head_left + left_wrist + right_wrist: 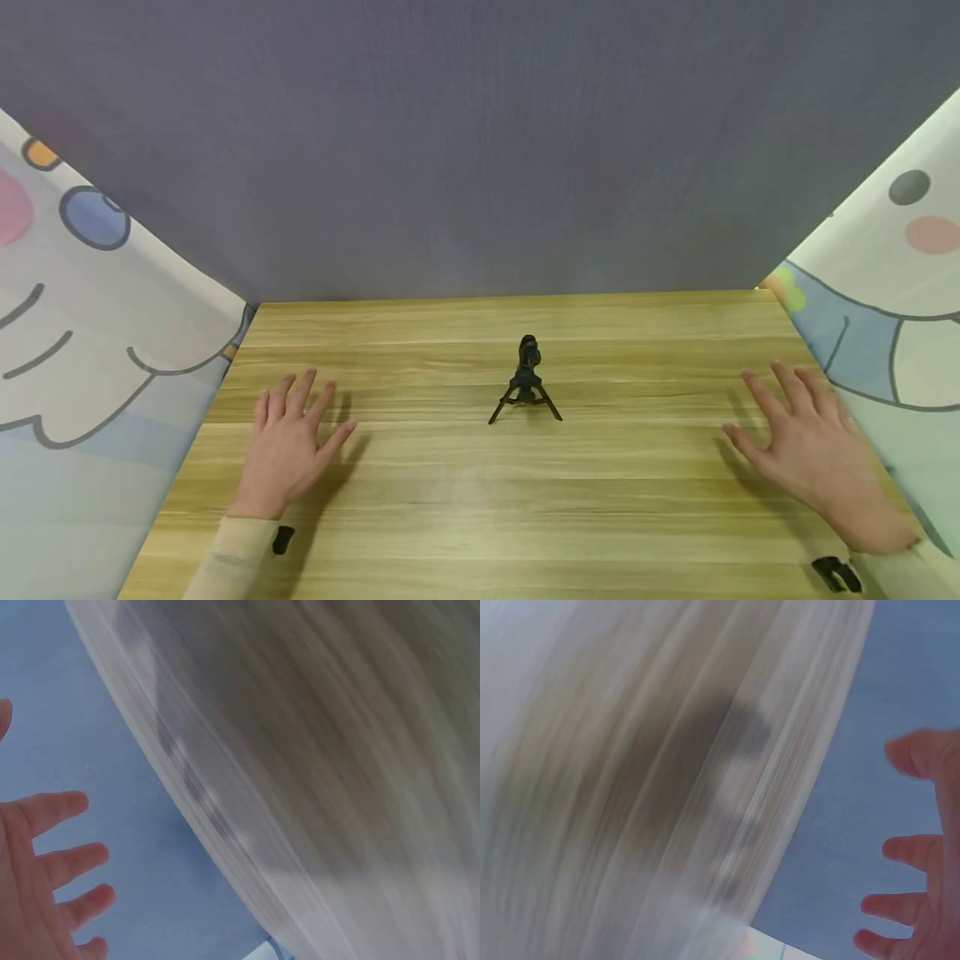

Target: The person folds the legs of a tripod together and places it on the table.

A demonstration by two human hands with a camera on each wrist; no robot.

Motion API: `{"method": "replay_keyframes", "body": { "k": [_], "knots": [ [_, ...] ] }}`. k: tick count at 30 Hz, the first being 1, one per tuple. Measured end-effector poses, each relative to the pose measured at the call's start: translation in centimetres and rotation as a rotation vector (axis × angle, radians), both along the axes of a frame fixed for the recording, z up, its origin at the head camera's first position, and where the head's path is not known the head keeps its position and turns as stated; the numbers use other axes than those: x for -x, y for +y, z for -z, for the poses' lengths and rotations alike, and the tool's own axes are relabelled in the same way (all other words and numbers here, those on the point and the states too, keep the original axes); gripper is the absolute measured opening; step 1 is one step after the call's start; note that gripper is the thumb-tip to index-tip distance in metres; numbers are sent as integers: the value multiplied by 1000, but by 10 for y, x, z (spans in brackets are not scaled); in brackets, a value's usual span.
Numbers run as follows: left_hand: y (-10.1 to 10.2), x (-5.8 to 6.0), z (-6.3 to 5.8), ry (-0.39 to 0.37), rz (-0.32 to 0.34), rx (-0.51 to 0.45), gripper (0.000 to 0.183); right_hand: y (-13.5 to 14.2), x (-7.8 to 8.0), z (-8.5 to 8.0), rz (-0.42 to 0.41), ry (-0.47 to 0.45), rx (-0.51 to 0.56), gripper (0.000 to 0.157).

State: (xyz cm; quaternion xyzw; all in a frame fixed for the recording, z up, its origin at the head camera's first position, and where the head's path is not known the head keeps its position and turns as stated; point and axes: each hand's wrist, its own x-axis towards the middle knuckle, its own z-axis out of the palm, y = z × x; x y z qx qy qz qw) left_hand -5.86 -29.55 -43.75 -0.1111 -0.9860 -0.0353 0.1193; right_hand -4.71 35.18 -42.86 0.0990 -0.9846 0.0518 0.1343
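A small black tripod [527, 379] with spread legs stands on the wooden table [465, 508], midway between my hands. My left hand [285, 450] hovers over the left side of the table, palm down, fingers spread and straight. On the right side, my right hand [810, 450] is held the same way, fingers fanned and thumb pointing inward. Both hands are apart from the tripod and hold nothing. In the left wrist view the spread fingers [75, 859] show at the left edge; the right wrist view has the other hand's fingers [907, 851] at its right edge.
A grey-blue panel [480, 150] rises behind the table's far edge. Cloth with cartoon prints hangs on the left [90, 317] and on the right [885, 283]. Black straps or clips show at both sleeve cuffs, and each hand casts a shadow on the wood.
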Motion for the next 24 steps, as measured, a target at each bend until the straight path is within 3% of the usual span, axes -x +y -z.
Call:
{"method": "replay_keyframes", "body": {
  "k": [9,17,20,24],
  "knots": [
    [15,6,3,64,63,-119,55,-21,8,0,-82,171,151,62],
    [33,14,1,69,105,-222,48,-46,15,-2,-105,140,291,52],
    [44,17,0,30,124,-289,47,-58,20,-2,-133,142,340,51],
    [61,20,1,-77,151,-386,47,-75,26,-2,-166,138,381,49]
  ]
}}
